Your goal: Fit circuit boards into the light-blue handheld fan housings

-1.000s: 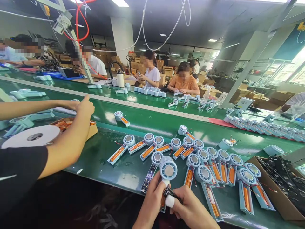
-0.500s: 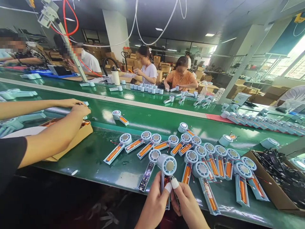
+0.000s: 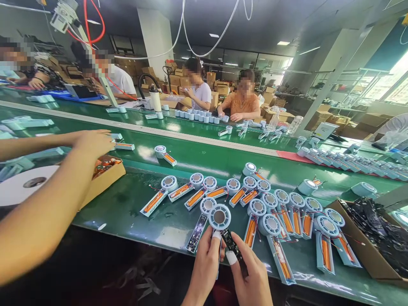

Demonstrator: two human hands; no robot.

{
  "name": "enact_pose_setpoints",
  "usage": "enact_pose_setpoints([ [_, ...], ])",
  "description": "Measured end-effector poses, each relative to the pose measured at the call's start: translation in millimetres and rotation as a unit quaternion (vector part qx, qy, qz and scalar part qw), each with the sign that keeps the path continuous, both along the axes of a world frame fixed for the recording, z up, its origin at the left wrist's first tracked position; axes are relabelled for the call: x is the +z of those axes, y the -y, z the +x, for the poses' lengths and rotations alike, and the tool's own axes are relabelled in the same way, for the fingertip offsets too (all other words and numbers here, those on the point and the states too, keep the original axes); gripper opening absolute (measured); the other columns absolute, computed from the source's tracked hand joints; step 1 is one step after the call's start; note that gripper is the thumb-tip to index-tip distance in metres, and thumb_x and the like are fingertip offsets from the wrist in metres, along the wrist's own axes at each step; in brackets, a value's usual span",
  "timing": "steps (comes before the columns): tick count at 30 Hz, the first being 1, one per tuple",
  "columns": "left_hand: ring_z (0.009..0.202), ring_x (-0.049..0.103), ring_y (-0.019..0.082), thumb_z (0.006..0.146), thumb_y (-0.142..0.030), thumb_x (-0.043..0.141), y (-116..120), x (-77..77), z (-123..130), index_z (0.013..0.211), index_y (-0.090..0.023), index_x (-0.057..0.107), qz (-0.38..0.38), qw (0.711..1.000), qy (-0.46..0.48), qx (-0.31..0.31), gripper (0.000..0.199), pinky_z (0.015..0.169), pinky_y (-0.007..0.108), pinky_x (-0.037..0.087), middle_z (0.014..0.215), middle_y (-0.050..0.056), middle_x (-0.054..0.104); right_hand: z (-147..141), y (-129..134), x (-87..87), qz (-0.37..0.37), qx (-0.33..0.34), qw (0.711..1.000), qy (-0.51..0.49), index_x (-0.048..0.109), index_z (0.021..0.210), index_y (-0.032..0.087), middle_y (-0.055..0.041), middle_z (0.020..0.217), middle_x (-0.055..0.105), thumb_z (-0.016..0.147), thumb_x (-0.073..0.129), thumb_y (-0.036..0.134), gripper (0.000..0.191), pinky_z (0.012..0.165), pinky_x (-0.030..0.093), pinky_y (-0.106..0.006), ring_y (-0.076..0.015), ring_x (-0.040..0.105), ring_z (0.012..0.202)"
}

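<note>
A small light-blue fan (image 3: pixel 219 217) with a round grey centre is gripped near the bench's front edge by my left hand (image 3: pixel 204 259), its thumb tip wrapped in white. My right hand (image 3: pixel 250 267), also with a white-wrapped thumb, pinches a black circuit board (image 3: pixel 231 243) beside the fan's handle. Just left of them lies a fan with a black board in its handle (image 3: pixel 196 233). Around and beyond my hands are several open-handled fans with orange batteries (image 3: pixel 250 229) and thin wires.
To the right stands a carton (image 3: pixel 366 250) of black boards. Another person's arms (image 3: pixel 60 191) reach across a carton (image 3: pixel 105 182) and a white reel (image 3: pixel 28 185) at left. The green belt (image 3: pixel 197 153) carries loose fans; people sit beyond it.
My right hand has shifted slightly right, and the board now shows tilted beside the fan. The fan's face has turned more upward. The neighbouring person's arms have moved left. Belt fans moved slightly right.
</note>
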State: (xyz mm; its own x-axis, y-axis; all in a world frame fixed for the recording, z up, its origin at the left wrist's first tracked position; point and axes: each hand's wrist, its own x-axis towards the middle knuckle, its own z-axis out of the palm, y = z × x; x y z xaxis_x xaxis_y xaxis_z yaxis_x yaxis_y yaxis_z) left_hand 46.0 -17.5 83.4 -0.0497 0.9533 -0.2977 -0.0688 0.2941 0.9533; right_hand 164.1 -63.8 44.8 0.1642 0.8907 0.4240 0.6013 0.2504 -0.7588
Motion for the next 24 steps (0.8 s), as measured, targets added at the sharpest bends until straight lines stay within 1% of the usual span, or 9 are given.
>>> enact_pose_setpoints([
  [3,0.111,0.068,0.026,0.088,-0.042,0.048,0.2,0.5,-1.4,0.106,-0.022,0.067,0.000,1.000,-0.015,0.006,0.033,0.093,0.035,0.057,0.106,0.008,0.075,-2.4,-0.9,-5.3,0.019,-0.016,0.997,0.070,0.055,0.144,0.025,-0.0123,0.113,0.073,0.104,0.041,0.029,0.042,0.065,0.059,-0.027,-0.0222,0.074,0.086],
  [5,0.141,0.047,0.027,0.090,-0.042,0.045,2.2,-2.8,-1.2,0.119,-0.022,0.063,-0.013,1.000,-0.012,0.004,0.039,0.114,0.041,0.042,0.137,0.011,0.065,-6.3,-2.2,-6.9,0.028,-0.024,0.994,0.103,0.049,0.149,0.024,-0.0138,0.110,0.072,0.104,0.041,0.027,0.045,0.060,0.058,-0.026,-0.0217,0.074,0.079],
  [7,0.151,0.031,0.026,0.092,-0.043,0.042,5.0,-7.7,0.9,0.131,-0.020,0.056,-0.019,1.000,-0.013,-0.008,0.047,0.122,0.044,0.031,0.153,0.011,0.051,-11.4,-3.2,-7.6,0.033,-0.018,0.991,0.126,0.041,0.154,0.024,-0.0141,0.107,0.072,0.105,0.040,0.026,0.049,0.059,0.058,-0.027,-0.0216,0.073,0.076],
  [10,0.154,0.023,0.025,0.095,-0.048,0.040,8.7,-13.8,5.6,0.144,-0.018,0.044,0.007,0.999,-0.027,-0.018,0.058,0.124,0.044,0.025,0.162,0.012,0.038,-17.2,-4.0,-6.9,0.031,-0.005,0.987,0.158,0.028,0.160,0.026,-0.0128,0.103,0.072,0.104,0.035,0.021,0.057,0.058,0.058,-0.028,-0.0215,0.073,0.072],
  [12,0.153,0.026,0.026,0.096,-0.050,0.041,9.7,-16.0,7.3,0.147,-0.017,0.040,0.023,0.999,-0.033,-0.026,0.061,0.123,0.044,0.029,0.162,0.013,0.037,-16.7,-4.1,-4.7,0.021,0.000,0.982,0.188,0.019,0.162,0.025,-0.0114,0.097,0.072,0.100,0.034,0.015,0.065,0.056,0.058,-0.028,-0.0220,0.073,0.069],
  [15,0.148,0.036,0.029,0.093,-0.046,0.050,8.4,-18.7,6.9,0.145,-0.017,0.046,0.040,0.998,-0.041,-0.030,0.059,0.119,0.045,0.038,0.158,0.014,0.044,-9.1,-3.5,0.9,-0.007,0.028,0.965,0.259,0.008,0.163,0.022,-0.0072,0.086,0.072,0.091,0.038,0.008,0.080,0.047,0.054,-0.027,-0.0224,0.071,0.059],
  [19,0.145,0.043,0.030,0.092,-0.048,0.054,4.0,-24.8,5.6,0.138,-0.022,0.056,0.054,0.998,-0.030,-0.025,0.052,0.116,0.043,0.042,0.148,0.011,0.057,1.1,-0.5,7.5,-0.050,0.041,0.938,0.340,0.007,0.163,0.018,-0.0057,0.077,0.074,0.084,0.047,0.008,0.088,0.040,0.051,-0.026,-0.0208,0.065,0.044],
  [21,0.143,0.046,0.029,0.094,-0.053,0.051,2.0,-27.0,5.3,0.137,-0.022,0.057,0.035,0.999,-0.021,-0.035,0.053,0.115,0.043,0.043,0.144,0.011,0.061,0.7,0.6,8.5,-0.051,0.032,0.933,0.354,0.002,0.163,0.015,-0.0092,0.083,0.076,0.083,0.049,0.009,0.093,0.042,0.054,-0.026,-0.0231,0.069,0.051],
  [24,0.138,0.052,0.030,0.093,-0.060,0.051,0.1,-26.5,4.2,0.136,-0.020,0.057,-0.006,0.999,-0.009,-0.053,0.059,0.113,0.042,0.044,0.141,0.012,0.063,-6.7,0.3,7.3,-0.032,0.017,0.945,0.326,-0.010,0.162,0.014,-0.0187,0.116,0.073,0.085,0.044,0.009,0.093,0.050,0.060,-0.028,-0.0282,0.077,0.081],
])
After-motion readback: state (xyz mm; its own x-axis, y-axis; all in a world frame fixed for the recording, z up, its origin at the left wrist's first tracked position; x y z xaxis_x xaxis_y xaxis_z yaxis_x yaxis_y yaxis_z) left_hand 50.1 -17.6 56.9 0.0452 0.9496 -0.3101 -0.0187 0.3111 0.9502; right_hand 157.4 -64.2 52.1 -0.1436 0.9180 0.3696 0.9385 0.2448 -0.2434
